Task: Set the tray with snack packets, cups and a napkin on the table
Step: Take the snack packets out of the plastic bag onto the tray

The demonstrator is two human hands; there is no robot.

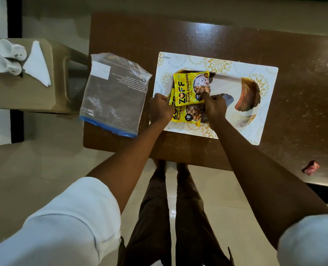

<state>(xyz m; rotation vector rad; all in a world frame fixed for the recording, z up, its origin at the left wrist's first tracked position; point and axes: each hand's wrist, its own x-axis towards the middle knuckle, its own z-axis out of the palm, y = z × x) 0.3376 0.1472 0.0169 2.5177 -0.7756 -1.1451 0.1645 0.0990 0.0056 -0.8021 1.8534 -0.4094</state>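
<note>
midway through the packet step, by the look of it. pinching the upper packet (188,87) at its near right corner with the right hand (215,108), thumb and forefinger closed on the foil. gripping the left edge of the overlapped snack packets (182,96) with the left hand (159,109), fingers curled round it; cannot tell which of the two layers. squaring both on the left end of the tray (226,85), with the lower packet (190,114) half under the upper one and poking out toward the near rim. resting the tray itself on a patterned placemat (217,62) on the brown table (178,35).

not yet to the cups (7,56) or the napkin (37,64): both well apart from the tray, off the table, on a beige stool (30,93) to the left, with the cups on their sides and the napkin folded in a triangle just beside them. leaving alone a clear zip bag (113,96) flat on the table between stool and placemat, and a red wrapper (311,167) near the table's right edge.

next, probably: let go of the packets once flat, then reach left across the zip bag for the cups. calls for a free hand, an upright set-down on the bare right part of the tray, and care not to drag the bag or nudge the packets off the rim
</note>
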